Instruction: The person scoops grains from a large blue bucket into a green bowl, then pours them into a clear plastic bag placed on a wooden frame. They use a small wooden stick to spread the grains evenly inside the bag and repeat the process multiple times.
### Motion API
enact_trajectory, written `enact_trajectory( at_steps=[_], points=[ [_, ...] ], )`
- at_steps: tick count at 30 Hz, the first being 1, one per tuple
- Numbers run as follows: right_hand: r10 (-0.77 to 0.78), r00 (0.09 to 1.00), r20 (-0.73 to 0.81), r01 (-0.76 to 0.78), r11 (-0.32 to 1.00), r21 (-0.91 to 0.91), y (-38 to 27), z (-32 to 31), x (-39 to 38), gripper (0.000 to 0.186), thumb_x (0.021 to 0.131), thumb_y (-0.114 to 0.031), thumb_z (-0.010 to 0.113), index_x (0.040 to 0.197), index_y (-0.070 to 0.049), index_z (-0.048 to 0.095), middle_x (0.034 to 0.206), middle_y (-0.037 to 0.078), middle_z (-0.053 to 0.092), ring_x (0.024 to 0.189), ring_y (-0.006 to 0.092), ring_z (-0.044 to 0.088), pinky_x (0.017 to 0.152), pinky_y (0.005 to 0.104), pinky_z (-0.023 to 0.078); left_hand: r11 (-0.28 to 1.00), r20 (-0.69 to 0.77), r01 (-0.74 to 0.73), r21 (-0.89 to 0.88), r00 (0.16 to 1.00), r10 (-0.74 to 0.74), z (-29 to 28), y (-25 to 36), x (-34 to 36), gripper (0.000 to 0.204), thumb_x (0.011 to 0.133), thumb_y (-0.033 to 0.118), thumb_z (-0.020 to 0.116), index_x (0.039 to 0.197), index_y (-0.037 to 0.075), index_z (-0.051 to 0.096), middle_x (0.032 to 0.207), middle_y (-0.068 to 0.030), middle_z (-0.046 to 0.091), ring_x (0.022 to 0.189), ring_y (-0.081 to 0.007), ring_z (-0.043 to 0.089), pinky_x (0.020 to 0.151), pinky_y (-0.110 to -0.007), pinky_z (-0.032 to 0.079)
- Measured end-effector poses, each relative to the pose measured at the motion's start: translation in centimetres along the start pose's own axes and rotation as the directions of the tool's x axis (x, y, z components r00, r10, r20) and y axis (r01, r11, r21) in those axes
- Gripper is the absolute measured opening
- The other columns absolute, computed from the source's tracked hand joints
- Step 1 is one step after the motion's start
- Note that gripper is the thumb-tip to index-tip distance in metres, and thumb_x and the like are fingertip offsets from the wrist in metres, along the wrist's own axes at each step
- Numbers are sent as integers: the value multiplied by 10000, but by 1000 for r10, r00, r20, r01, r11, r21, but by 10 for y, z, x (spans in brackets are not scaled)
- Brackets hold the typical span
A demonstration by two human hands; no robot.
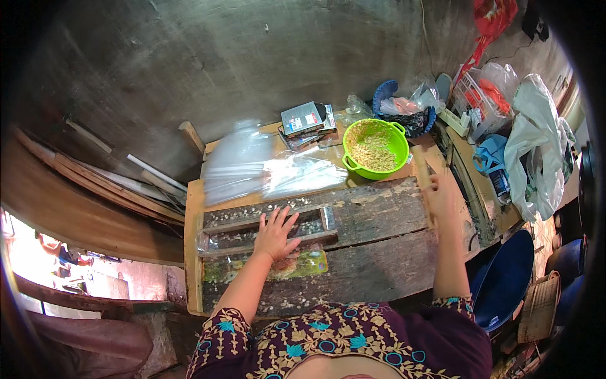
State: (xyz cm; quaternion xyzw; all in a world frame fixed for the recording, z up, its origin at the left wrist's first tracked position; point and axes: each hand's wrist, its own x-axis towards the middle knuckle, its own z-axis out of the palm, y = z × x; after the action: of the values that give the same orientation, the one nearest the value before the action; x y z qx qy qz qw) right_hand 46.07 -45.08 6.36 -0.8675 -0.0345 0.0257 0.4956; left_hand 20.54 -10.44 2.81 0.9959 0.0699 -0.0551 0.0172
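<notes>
My left hand (276,234) lies with spread fingers over a long, narrow wooden frame (293,242) on the dark plank board (379,218). Clear plastic shows around the frame's left end. Beneath the frame's near side lies a flat green and yellow printed sheet (309,263). At the board's right end, my right hand (442,194) is partly smeared by motion. Its fingers curl at a pale wooden strip (422,183) and seem closed on it. Beyond the board stands a bright green colander (401,150) with pale, grain-like bits inside.
Clear plastic bags (237,164) lie beyond the frame, beside stacked boxes (303,119). Pale bits dot the board. A blue basket (386,91) with bags stands behind the colander. Right of the table are a white crate (470,95), a grey plastic bag (536,139) and a blue basin (508,278).
</notes>
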Motion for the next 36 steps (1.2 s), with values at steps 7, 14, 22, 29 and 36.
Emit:
enact_trajectory(
  at_steps=[7,14,22,29,36],
  points=[
    [-257,897,360,207,963,173,-47,149,-128,261,753,-102,659,1000,-31,615,861,126,613,754,244,601,691,351,483,999,-32,1,-43,999,-3,-2,1,-2,665,810,469,561,1382,234,317,1449,-71,255,1328,-305,239,1063,-547,173],
    [-273,882,384,393,876,-280,-70,179,-156,197,778,-123,628,946,-21,620,957,153,539,850,339,575,734,396,475,1000,-69,-16,-21,998,15,6,-3,-4,663,841,530,481,1400,238,276,1456,-73,244,1333,-301,233,1062,-544,171],
    [-366,920,142,381,919,-101,-48,155,-116,338,772,-180,640,1061,-18,572,987,130,540,828,260,572,727,355,464,924,-448,-45,-380,883,-141,-13,-42,-27,429,729,378,624,1050,94,610,1232,-114,517,1193,-289,433,1010,-537,250],
    [442,830,339,-508,353,786,26,127,49,559,843,-290,599,1296,-94,336,1151,134,477,918,283,542,714,419,483,869,-175,494,25,858,-483,-14,-148,-135,509,806,435,552,1222,142,535,1392,-114,361,1319,-342,247,1039,-576,164],
    [460,845,273,-494,477,727,56,143,102,363,853,-123,521,1201,-132,419,1086,137,535,868,300,573,574,386,535,886,-256,454,91,871,-419,-21,-150,-154,485,803,431,561,1216,177,547,1419,-124,307,1343,-327,189,1038,-579,158]
  ],
)
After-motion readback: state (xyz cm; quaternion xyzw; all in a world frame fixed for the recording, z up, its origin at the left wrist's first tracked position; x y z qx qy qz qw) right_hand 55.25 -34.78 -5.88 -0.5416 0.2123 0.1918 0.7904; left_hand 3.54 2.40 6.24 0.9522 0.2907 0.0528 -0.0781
